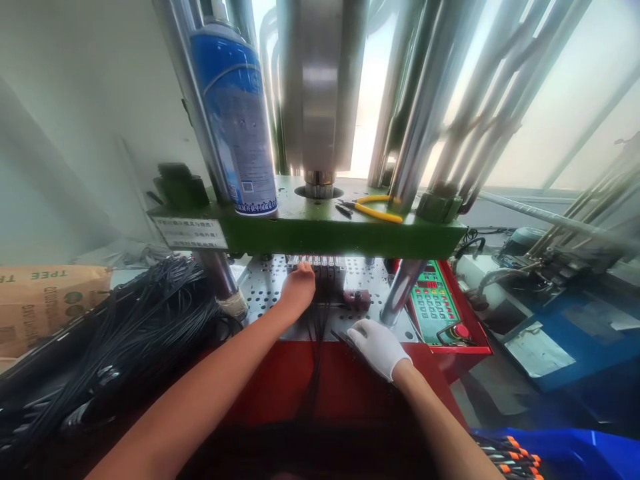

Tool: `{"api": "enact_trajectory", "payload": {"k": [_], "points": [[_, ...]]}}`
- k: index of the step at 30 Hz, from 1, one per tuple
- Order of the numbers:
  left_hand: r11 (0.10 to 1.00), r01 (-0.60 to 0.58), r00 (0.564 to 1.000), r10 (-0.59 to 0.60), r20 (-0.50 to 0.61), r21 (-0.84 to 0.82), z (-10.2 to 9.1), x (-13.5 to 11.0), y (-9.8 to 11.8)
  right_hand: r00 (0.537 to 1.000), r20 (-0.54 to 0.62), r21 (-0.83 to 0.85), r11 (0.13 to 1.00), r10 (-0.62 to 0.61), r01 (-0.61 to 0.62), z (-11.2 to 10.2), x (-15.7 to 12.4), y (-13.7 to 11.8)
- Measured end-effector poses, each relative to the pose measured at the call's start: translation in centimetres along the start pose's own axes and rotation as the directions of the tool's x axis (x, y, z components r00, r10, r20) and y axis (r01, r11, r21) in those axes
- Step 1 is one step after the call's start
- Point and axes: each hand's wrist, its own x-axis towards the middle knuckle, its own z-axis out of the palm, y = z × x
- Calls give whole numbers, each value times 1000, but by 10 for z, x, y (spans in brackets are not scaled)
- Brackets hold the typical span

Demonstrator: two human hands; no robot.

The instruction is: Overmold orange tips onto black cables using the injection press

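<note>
My left hand (299, 291) is bare and reaches under the green press plate to the front of a metal mould (334, 275). Its fingers are closed at the mould's upper left, and what they pinch, if anything, is hidden. Several thin black cables (316, 333) hang from the mould over the front edge of the perforated metal bed (265, 283). In a white glove, my right hand (379, 348) is lower and to the right, just in front of the bed. Its fingers are curled against a dark, narrow piece (345, 339) whose kind I cannot make out.
On the green press plate (320, 233) stand a blue spray can (237, 127) and yellow-handled pliers (377, 208). Steel columns (397, 290) flank the bed. Black cables (165, 320) pile up at left. A control panel (434, 303) and a blue bin (575, 450) are at right.
</note>
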Motion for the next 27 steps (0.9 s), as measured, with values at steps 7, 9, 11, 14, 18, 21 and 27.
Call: {"api": "enact_trajectory", "payload": {"k": [7,9,11,14,18,21,27], "points": [[1000,28,999,-27,30,-10,-1,6,-9,1000,-13,33,999,8,-8,-1,-2,-1],[999,44,999,-44,18,-7,0,4,-14,1000,-22,53,999,9,-7,-1,-3,0],[999,51,999,-51,14,-8,2,2,-17,999,-48,98,995,24,-20,-3,-4,-1],[999,38,999,-37,27,-28,9,2,-20,994,-98,216,976,56,-33,-9,3,-8],[996,18,999,-14,48,-82,13,8,-25,991,-105,343,938,81,-40,-23,39,-35],[991,-4,999,11,51,-134,10,10,-32,990,-53,462,882,134,-95,-27,74,-60],[969,-28,997,45,65,-246,-2,12,-37,978,-64,590,798,197,-122,-16,107,-80]]}}
